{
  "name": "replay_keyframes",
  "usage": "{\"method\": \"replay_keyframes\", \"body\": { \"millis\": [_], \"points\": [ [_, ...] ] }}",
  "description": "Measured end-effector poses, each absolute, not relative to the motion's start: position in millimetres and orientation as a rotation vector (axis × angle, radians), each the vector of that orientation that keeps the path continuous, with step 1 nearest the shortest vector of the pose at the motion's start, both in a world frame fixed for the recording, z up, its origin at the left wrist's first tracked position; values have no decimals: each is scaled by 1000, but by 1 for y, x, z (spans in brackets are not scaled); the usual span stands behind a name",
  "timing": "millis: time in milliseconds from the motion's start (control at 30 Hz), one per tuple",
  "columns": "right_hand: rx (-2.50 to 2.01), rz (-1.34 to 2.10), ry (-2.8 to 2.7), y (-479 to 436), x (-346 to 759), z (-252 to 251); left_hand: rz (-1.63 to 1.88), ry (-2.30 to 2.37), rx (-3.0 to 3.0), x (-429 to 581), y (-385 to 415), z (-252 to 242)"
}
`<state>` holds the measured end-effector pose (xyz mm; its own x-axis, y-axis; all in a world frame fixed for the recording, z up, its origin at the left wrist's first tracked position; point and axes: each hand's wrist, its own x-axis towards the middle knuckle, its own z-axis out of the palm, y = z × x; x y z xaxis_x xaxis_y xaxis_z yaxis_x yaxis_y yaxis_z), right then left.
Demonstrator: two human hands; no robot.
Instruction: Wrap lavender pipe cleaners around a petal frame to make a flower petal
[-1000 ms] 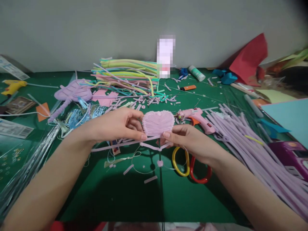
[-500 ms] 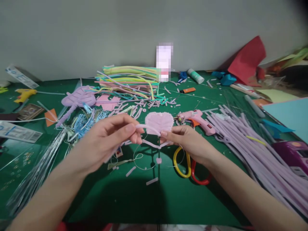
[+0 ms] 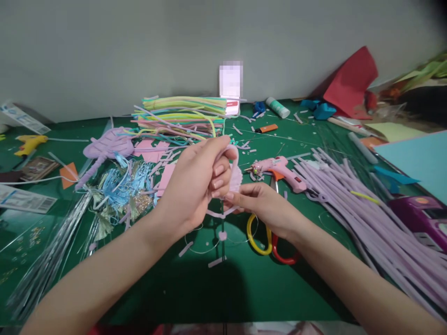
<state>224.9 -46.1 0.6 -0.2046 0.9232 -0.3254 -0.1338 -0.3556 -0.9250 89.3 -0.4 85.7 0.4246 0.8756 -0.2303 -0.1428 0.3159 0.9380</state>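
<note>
My left hand (image 3: 199,179) is curled closed around a pale pink pipe cleaner (image 3: 236,154), which bends up over its fingertips. Just behind those fingers is a fuzzy pink heart-shaped piece (image 3: 236,180), mostly hidden by my left hand. My right hand (image 3: 261,200) pinches this piece at its lower edge between thumb and fingers. A thin dark stem (image 3: 223,253) runs down beneath it, with a small pink bead-like bit (image 3: 222,236) on it. Another thin pink strand (image 3: 220,214) spreads out below my fingers.
Scissors (image 3: 259,235) and a pink glue gun (image 3: 277,170) lie near my right hand. Long lilac pipe cleaners (image 3: 366,218) fill the right side; multicoloured ones (image 3: 181,118) lie behind. Blue tassels (image 3: 120,186) sit at left. A phone (image 3: 231,88) leans against the wall.
My left hand has moved right and up, across the heart-shaped piece, carrying the pipe cleaner, which now curves upward. My right hand keeps its pinch. The view has shifted slightly.
</note>
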Motion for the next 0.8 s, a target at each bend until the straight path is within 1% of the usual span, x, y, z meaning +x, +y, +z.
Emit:
{"method": "replay_keyframes", "body": {
  "millis": [167,333,500,633,733,800],
  "points": [
    [-1231,1696,-971,-46,225,-3,562,831,946,95,18,91],
    [-1229,1703,-930,-46,224,-6,476,878,1050,99,23,96],
    [-1183,1719,-909,-47,223,-7,542,869,1246,106,19,92],
    [-1168,1738,-884,-49,223,-8,678,915,1473,111,16,83],
    [-1150,1751,-899,-49,222,-10,804,860,1818,104,14,80],
    [-1145,1755,-908,-50,222,-10,817,818,2106,93,14,80]
  ]
}}
